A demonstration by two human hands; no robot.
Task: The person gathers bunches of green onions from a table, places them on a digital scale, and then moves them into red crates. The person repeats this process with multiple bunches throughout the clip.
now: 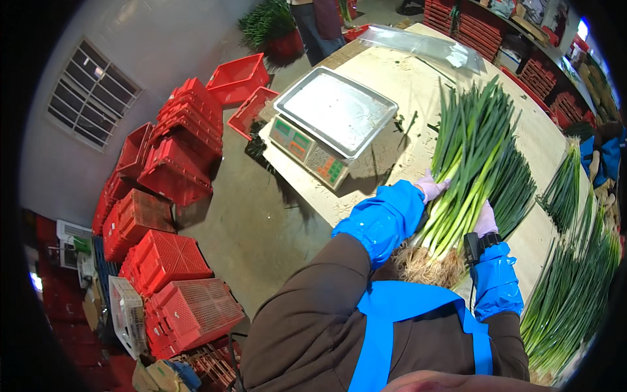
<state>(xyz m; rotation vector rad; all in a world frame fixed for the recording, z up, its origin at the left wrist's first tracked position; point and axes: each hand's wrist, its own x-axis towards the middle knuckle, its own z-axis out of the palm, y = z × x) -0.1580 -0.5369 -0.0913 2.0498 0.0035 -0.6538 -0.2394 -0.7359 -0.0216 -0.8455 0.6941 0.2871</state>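
Observation:
A large bunch of green onions (465, 161) with pale roots lies on the wooden table, its roots towards me. My left hand (432, 187), in a light purple glove, grips the bunch from its left side. On the right side my right hand (486, 219), gloved too, holds it, with its fingers partly hidden by the stalks. Darker green onion leaves (514, 191) extend behind and right of my right hand. A digital scale (308, 152) with an empty metal pan (338, 110) stands left of the bunch.
More green onions (573, 289) lie at the right, near another person's blue sleeve (610, 154). Clear plastic sheets (426, 46) rest at the table's far end. Stacked red crates (179, 161) line the left wall. A person (321, 29) stands beyond the table.

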